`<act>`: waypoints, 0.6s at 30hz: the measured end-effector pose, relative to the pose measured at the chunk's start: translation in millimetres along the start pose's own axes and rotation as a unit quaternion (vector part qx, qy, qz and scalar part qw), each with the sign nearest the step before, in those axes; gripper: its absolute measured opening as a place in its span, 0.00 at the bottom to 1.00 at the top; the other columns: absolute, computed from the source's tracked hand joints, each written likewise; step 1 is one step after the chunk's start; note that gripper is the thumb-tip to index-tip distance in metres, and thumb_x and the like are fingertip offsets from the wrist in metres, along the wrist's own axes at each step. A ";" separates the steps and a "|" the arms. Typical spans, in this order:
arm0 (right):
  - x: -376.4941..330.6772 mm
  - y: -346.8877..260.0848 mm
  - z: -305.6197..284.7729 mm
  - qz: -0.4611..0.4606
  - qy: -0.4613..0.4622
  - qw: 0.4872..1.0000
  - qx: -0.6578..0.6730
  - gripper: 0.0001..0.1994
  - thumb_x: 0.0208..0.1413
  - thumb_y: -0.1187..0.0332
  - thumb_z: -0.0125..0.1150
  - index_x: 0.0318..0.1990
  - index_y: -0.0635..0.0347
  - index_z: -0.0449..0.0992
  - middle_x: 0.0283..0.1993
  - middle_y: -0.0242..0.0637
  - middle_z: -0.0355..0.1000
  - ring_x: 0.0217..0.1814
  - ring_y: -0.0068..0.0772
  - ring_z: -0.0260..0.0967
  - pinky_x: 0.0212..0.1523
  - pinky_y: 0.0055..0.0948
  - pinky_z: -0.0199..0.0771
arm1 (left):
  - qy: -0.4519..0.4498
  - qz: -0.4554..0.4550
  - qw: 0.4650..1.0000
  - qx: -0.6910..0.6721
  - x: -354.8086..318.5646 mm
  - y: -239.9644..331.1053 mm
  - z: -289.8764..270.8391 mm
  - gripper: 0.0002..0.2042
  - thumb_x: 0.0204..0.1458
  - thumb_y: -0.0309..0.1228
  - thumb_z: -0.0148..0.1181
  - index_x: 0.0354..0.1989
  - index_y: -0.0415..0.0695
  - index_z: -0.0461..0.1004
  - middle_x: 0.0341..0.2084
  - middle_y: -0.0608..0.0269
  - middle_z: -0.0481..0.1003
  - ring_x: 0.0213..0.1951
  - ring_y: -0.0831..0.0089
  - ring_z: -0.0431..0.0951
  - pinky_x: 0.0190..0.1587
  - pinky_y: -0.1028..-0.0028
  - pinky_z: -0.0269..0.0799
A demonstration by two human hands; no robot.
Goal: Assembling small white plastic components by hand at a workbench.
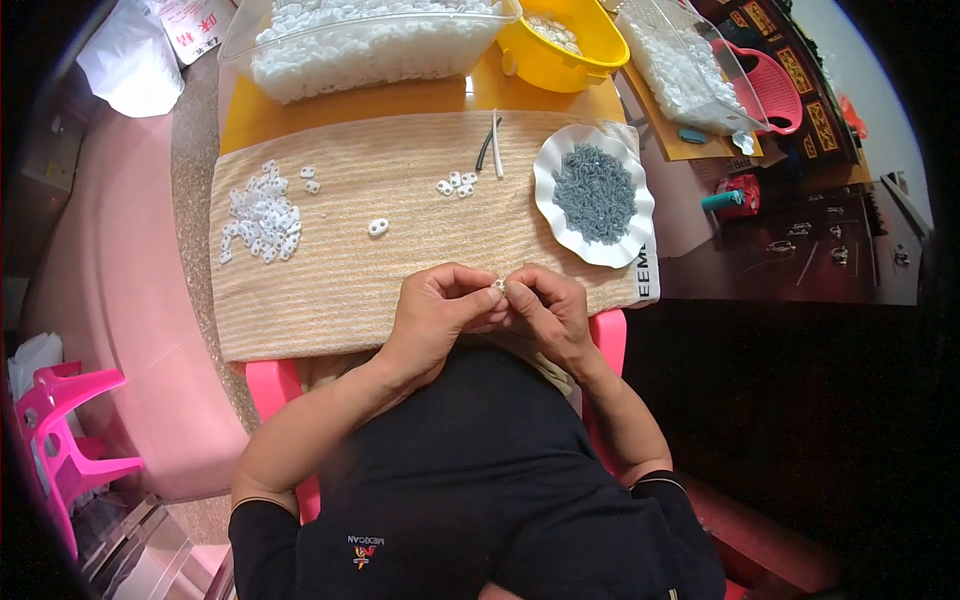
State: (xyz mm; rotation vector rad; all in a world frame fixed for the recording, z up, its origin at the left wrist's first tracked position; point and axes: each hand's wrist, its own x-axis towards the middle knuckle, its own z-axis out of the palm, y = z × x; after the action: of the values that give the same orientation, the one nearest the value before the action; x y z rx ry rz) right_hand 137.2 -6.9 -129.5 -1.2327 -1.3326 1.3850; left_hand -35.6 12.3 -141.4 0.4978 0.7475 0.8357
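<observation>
My left hand (440, 305) and my right hand (549, 312) meet at the near edge of the towel-covered table. Between the fingertips of both is a small white plastic piece (500, 286), mostly hidden by the thumbs. Just beyond my left hand lies a single white two-holed piece (378, 227). A heap of white two-holed pieces (265, 217) spreads over the left of the towel, with two more (310, 180) beside it. Farther back sits a small group of the same pieces (457, 184). A white scalloped dish (546, 205) on the right holds many small grey parts (596, 195).
A black and a white thin stick (497, 145) lie at the towel's far side. Behind stand a clear bin (370, 85) of white pieces, a yellow basin (560, 75) and another clear tub (690, 85). A pink stool (75, 440) is at the left.
</observation>
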 end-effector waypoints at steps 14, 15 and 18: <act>2.9 -12.1 3.9 0.101 -0.007 0.992 0.078 0.11 0.63 0.68 0.51 0.32 0.66 0.73 0.25 0.31 0.71 0.23 0.16 0.66 0.25 0.17 0.68 | 0.003 0.024 0.999 0.037 -2.1 -3.1 -0.8 0.06 0.53 0.21 0.60 0.38 0.34 0.73 0.31 0.55 0.78 0.33 0.72 0.80 0.38 0.73 0.80; 2.6 -13.4 4.9 0.115 0.001 0.988 0.102 0.10 0.62 0.69 0.52 0.31 0.65 0.73 0.26 0.31 0.72 0.25 0.16 0.66 0.26 0.17 0.67 | 0.003 0.027 0.999 0.040 -2.4 -2.6 -0.4 0.06 0.53 0.21 0.60 0.38 0.34 0.73 0.31 0.55 0.78 0.33 0.72 0.80 0.38 0.73 0.80; 1.8 -12.2 5.2 0.120 0.003 0.988 0.097 0.09 0.62 0.69 0.52 0.32 0.65 0.74 0.27 0.31 0.72 0.26 0.16 0.67 0.27 0.16 0.68 | 0.007 0.010 1.000 0.013 -5.7 -0.8 -1.3 0.06 0.53 0.21 0.60 0.38 0.34 0.73 0.31 0.56 0.78 0.33 0.72 0.80 0.39 0.74 0.79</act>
State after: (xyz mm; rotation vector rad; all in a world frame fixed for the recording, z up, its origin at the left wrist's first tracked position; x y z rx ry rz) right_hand 131.1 -4.9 -117.8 -1.2926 -1.0420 1.6364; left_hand -38.7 7.4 -140.6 0.5233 0.7684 0.8508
